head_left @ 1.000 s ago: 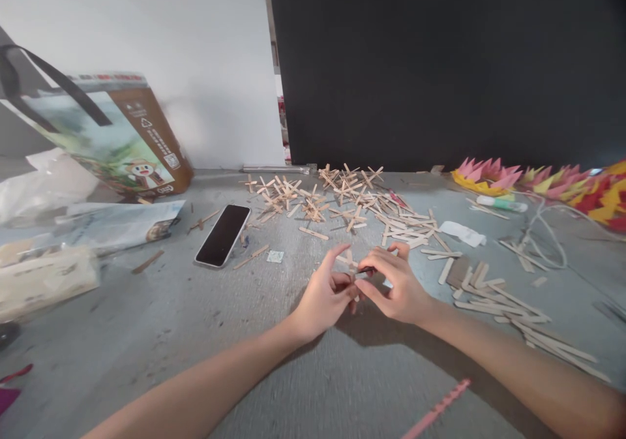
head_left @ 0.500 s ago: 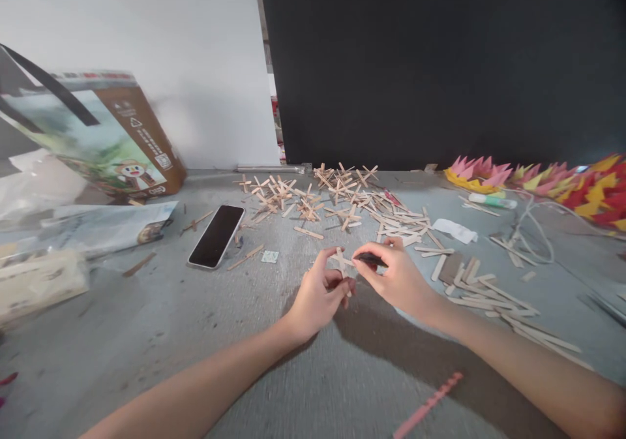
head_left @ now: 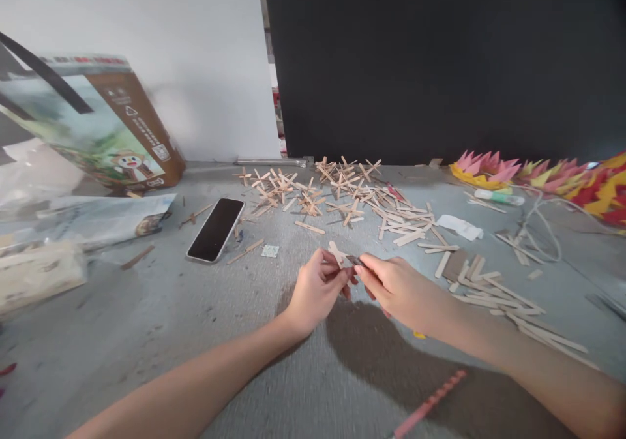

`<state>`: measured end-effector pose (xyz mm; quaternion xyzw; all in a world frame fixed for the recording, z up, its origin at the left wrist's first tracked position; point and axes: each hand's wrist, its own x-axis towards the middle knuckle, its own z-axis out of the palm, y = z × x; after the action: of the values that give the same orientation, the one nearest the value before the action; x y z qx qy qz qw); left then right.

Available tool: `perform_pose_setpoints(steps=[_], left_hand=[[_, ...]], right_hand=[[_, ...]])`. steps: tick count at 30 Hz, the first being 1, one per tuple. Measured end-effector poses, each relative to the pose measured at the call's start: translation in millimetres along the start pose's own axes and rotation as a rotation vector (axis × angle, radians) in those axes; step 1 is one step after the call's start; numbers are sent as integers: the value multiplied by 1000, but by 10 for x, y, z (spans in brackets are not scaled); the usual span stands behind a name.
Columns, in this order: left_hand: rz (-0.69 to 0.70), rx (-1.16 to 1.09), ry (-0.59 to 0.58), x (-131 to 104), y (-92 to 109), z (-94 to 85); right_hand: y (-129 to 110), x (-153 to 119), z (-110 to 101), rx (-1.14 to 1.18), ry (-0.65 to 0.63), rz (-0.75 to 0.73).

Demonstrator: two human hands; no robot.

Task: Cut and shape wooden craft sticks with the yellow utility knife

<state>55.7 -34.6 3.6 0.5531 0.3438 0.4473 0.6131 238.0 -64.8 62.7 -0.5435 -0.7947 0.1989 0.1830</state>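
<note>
My left hand [head_left: 315, 292] is closed on a small cross of wooden craft sticks [head_left: 336, 251], pinched between thumb and fingers just above the table. My right hand [head_left: 398, 289] grips a small dark tool [head_left: 356, 261] with a thin, blade-like end; its exact kind is hard to make out. That end meets the crossed sticks close to my left fingertips. Beyond both hands lies a heap of crossed craft sticks [head_left: 313, 199]. Loose craft sticks [head_left: 493, 295] are scattered to the right of my right hand.
A phone [head_left: 216, 229] lies left of the hands, near a printed bag [head_left: 132, 119] and plastic packaging [head_left: 44, 272]. A pink stick-like item [head_left: 430, 405] is in front. At the right are a glue stick [head_left: 499, 197], a white cable [head_left: 538, 230] and folded-paper pieces [head_left: 484, 168].
My right hand has turned and lowered, bringing the dark tool's thin end against the crossed sticks. The cross has tilted in my left hand. A small yellow thing now shows beneath my right wrist.
</note>
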Motion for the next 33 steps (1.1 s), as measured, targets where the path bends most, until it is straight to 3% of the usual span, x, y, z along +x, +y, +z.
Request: perform_pose_setpoints(steps=[4,18,33], left_hand=[[-20,-28,-13,0,-11,-4],[-4,-103,-99,-45,37,7],[7,45,-49,-41,-33,-2]], right_hand=[[-20,-30,24,30,28,-5],[-17,-44,-88,349,-156,113],[-63,-57,-26,505,-270,216]])
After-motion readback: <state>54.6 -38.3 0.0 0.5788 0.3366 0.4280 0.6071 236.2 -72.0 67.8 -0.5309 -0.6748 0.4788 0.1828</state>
